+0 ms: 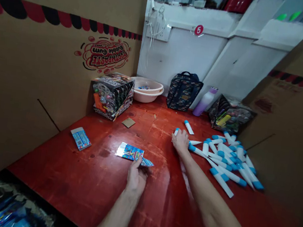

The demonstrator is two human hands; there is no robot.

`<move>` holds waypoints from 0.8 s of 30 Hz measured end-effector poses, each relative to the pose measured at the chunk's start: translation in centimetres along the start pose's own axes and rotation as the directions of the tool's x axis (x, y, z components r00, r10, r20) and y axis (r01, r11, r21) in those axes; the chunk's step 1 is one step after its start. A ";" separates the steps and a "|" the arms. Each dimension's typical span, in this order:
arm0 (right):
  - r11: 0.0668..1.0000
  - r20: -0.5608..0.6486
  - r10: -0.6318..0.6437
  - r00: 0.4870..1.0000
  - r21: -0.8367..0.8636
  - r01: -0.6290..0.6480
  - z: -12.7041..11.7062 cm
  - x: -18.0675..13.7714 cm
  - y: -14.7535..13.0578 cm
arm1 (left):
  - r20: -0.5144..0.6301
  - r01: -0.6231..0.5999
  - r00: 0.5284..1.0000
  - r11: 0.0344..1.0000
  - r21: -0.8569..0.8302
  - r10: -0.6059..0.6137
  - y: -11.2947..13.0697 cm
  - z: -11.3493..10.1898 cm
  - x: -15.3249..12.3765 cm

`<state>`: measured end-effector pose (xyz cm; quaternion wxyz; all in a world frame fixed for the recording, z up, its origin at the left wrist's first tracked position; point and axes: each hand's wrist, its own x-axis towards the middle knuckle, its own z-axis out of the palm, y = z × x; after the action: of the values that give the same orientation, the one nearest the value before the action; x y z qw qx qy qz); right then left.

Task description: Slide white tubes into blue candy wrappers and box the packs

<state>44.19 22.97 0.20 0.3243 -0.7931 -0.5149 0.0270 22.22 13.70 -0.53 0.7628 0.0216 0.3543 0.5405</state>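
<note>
My left hand [137,176] is closed in a pinch on a stack of colourful printed stickers [132,152] lying on the red table [103,181]. My right hand [180,141] reaches forward and curls around a white tube with a blue cap [176,131], at the left edge of a pile of several such tubes [230,159]. One more tube [188,127] lies alone just beyond the hand.
A printed display box [111,95] and a pink basin [146,90] stand at the back left. A dark bag [184,91], a purple bottle [204,101] and another display box [231,114] stand behind. Cardboard walls flank both sides. A small blue packet [80,138] lies left.
</note>
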 end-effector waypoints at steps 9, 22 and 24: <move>0.985 0.168 -0.166 0.972 0.079 0.154 0.8 -6.2 -1.3 | 0.092 -0.099 0.991 0.994 0.037 0.095 0.4 0.3 -0.5; 0.568 0.173 0.019 0.985 0.808 -0.153 -7.7 -26.5 -4.8 | 0.149 0.136 0.981 0.989 -0.053 -0.127 -1.4 -1.6 -4.8; 0.604 0.152 0.045 0.987 0.783 -0.148 -8.8 -28.1 -4.9 | 0.168 0.137 0.977 0.990 -0.035 -0.130 -1.6 -2.3 -6.2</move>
<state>30.42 -3.50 1.54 0.6087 -0.5916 -0.4244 0.3152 21.24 7.03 0.31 0.8244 0.0247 0.2779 0.4926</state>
